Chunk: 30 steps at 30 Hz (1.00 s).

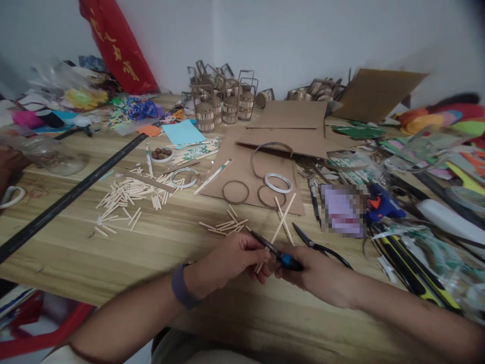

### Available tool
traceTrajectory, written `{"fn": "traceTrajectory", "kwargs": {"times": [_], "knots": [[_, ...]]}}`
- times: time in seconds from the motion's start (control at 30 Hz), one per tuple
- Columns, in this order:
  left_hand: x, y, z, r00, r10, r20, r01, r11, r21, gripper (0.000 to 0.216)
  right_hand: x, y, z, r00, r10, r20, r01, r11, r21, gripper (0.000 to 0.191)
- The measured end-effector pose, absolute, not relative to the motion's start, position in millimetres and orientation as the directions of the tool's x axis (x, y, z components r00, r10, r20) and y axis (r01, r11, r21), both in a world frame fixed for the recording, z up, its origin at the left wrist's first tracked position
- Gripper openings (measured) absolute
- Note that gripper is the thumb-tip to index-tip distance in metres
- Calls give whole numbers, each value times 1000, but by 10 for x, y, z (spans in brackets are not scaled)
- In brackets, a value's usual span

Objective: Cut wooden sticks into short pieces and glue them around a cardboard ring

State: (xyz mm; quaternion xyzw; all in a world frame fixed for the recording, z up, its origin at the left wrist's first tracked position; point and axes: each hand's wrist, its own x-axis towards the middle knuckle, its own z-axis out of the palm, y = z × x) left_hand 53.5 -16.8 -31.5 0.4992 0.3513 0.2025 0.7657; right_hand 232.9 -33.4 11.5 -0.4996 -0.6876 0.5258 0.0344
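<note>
My left hand (244,255) is closed in a pinch around a thin wooden stick (287,211) that slants up to the right. In my right hand (318,275) is a dark-bladed hand tool with a blue and black handle (290,261); its blade crosses the stick beside my left fingers. The tool's exact kind is hard to make out. A second stick crosses behind the held one. Short cut sticks (229,223) lie just beyond my left hand. Black-handled scissors (322,246) rest on the table past my right hand.
A larger pile of short sticks (125,194) lies left of cardboard (215,177) bearing hoops and a tape roll (278,183). Small woven lantern-like baskets (229,108) stand at the back. A blue glue gun (384,205) and plastic scraps crowd the right. Another person's hand (11,162) shows far left.
</note>
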Motion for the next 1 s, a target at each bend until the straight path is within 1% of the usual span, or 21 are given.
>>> {"fn": "traceTrajectory", "kwargs": {"times": [0.13, 0.2, 0.3, 0.37, 0.6, 0.7, 0.77, 0.83, 0.9, 1.0], "knots": [[542, -170, -325, 647, 690, -324, 35, 397, 917, 27, 2401, -330, 55, -495, 686, -532, 601, -171, -780, 12], [545, -170, -320, 640, 699, -320, 23, 398, 917, 30, 2422, -327, 66, -462, 683, -565, 562, -268, -783, 15], [549, -171, -316, 638, 695, -332, 17, 418, 908, 33, 2421, -328, 110, -415, 651, -636, 511, -411, -755, 19], [551, -173, -322, 636, 692, -341, 10, 434, 901, 33, 2411, -329, 133, -412, 639, -649, 494, -442, -749, 19], [559, -180, -336, 617, 695, -369, 14, 459, 888, 27, 2366, -333, 117, -381, 656, -651, 514, -435, -739, 14], [562, -185, -329, 609, 698, -377, 21, 461, 887, 25, 2357, -344, 89, -358, 679, -641, 543, -407, -734, 16], [564, -191, -331, 607, 702, -372, 22, 454, 891, 25, 2359, -350, 71, -384, 693, -610, 576, -337, -745, 16], [566, -197, -340, 608, 705, -365, 26, 443, 896, 26, 2358, -352, 60, -440, 705, -556, 599, -231, -767, 13], [569, -201, -352, 606, 707, -364, 33, 435, 900, 26, 2347, -348, 55, -493, 720, -488, 589, -137, -797, 12], [566, -194, -355, 598, 723, -346, 28, 413, 910, 28, 2322, -334, 65, -529, 729, -434, 543, -102, -833, 15]]}}
